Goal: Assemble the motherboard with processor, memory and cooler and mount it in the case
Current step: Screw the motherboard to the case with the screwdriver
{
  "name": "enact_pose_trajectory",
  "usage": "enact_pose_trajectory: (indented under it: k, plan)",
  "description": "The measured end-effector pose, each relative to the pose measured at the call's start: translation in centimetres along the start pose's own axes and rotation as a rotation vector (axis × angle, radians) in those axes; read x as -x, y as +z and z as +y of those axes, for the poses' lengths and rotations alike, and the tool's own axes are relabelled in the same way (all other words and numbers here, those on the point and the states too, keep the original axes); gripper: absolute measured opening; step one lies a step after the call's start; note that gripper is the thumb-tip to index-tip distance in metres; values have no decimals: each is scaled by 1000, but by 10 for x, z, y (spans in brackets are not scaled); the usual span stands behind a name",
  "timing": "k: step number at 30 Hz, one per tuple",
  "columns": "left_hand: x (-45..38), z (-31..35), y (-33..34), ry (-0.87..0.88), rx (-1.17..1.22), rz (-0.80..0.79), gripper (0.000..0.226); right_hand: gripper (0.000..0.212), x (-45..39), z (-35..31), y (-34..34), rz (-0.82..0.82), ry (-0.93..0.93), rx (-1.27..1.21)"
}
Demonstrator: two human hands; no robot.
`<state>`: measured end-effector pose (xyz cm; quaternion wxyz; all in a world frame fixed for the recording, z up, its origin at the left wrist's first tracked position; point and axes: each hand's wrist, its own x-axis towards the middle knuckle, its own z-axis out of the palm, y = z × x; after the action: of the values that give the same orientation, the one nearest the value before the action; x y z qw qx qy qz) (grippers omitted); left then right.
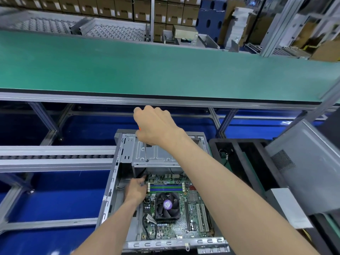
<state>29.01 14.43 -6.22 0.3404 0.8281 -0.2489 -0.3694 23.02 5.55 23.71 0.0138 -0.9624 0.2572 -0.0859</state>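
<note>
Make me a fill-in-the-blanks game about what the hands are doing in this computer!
1. The right hand holds a ____ whose tip points down at the metal drive bracket.
2. The cooler fan has a round ____ sticker in its middle.
3. The motherboard lies inside the ____.
4. The left hand reaches in beside the blue and green ____ slots.

Missing words: screwdriver; purple; case; memory

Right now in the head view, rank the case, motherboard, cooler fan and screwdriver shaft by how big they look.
1. case
2. motherboard
3. cooler fan
4. screwdriver shaft, thinnest; its handle is hidden in the right hand.
</note>
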Motion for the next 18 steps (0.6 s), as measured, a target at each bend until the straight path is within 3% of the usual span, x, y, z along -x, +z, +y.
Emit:
enact_pose_trajectory:
  k: [6,10,13,18]
  plan:
    - [4,3,0,-4,6,-1,44,25,0,-1,-4,-53,-19,-78]
    - [5,5,-1,-12,-13,7,44,19,2,5,-2,4,23,34]
    - [5,4,-1,-5,-64,7,43,27,1,6,-5,-74,3,-106]
    - [7,7,-3,-13,-71,15,42,25,1,4,1,17,57,30]
